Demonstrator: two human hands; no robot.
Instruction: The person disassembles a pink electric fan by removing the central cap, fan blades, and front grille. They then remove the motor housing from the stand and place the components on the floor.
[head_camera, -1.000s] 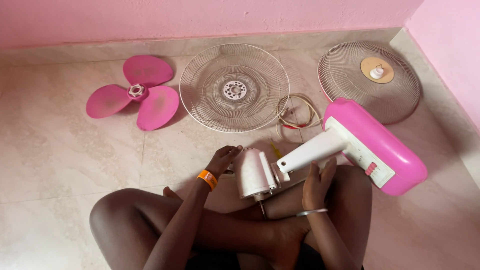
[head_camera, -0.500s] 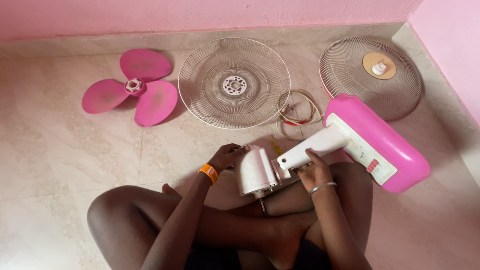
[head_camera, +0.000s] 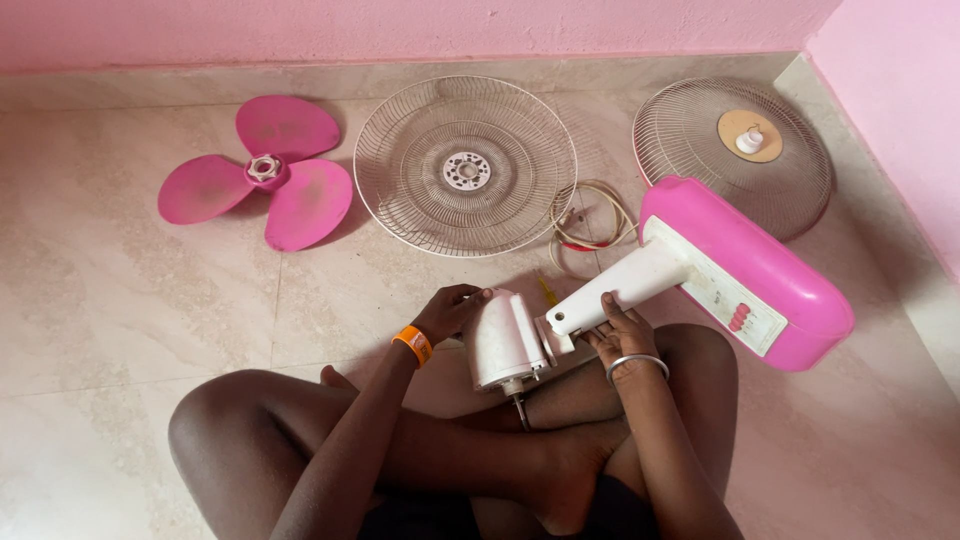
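Since a second ago the right hand (head_camera: 622, 335) has dropped from hovering open to close around the white neck (head_camera: 618, 290) of the fan, just beside the motor housing (head_camera: 503, 340). The left hand (head_camera: 450, 312) cups the housing's back, its grip curled on it. The fan lies across the person's lap, its pink base (head_camera: 760, 265) on the floor. It looks rigid and motor-heavy, best held at neck and housing.

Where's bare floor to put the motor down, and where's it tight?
Bare floor: left of the knee, below the pink blade. Also a patch right of the pink base. Tight: between wire guard, cable coil and motor housing, where both hands work.
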